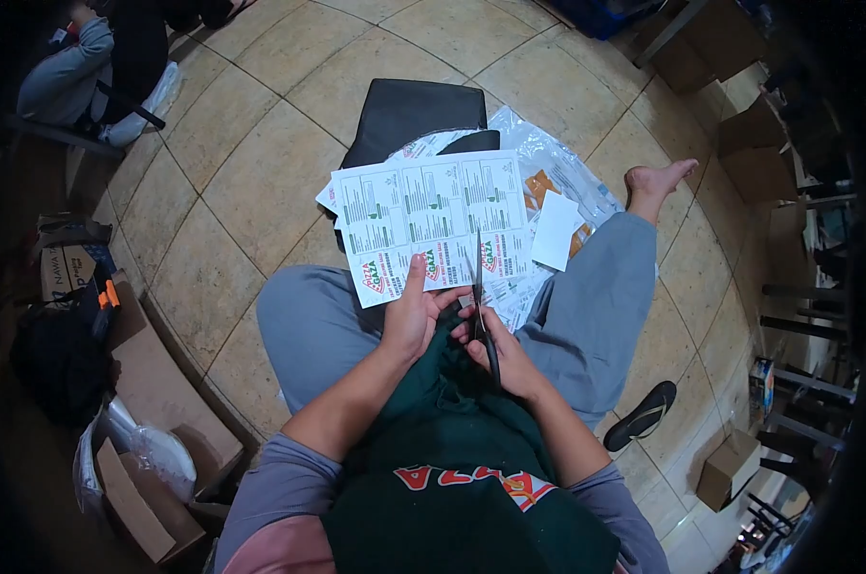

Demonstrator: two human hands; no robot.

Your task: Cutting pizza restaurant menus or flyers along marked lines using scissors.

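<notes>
My left hand [413,316] grips the lower edge of a white sheet of printed labels [433,215], its thumb on top. Small labels with green and red print stand in a row across the sheet. In my right hand [501,348] is a pair of black-handled scissors [480,308], its blades parted at the sheet's lower edge between two labels. To the right of the sheet lies a blank white slip of paper [555,231]. Beneath these are a clear plastic bag [573,168] with orange-brown print and more printed sheets [508,305]. A black flat-topped object [422,107] is behind the sheet.
Open cardboard boxes [167,380] and a black bag [60,359] stand at my left. A flip-flop [641,415] lies on the tiled floor [239,165] at right, near a small carton [729,470]. Another person [81,79] sits at upper left. Cardboard boxes [756,154] line the right side.
</notes>
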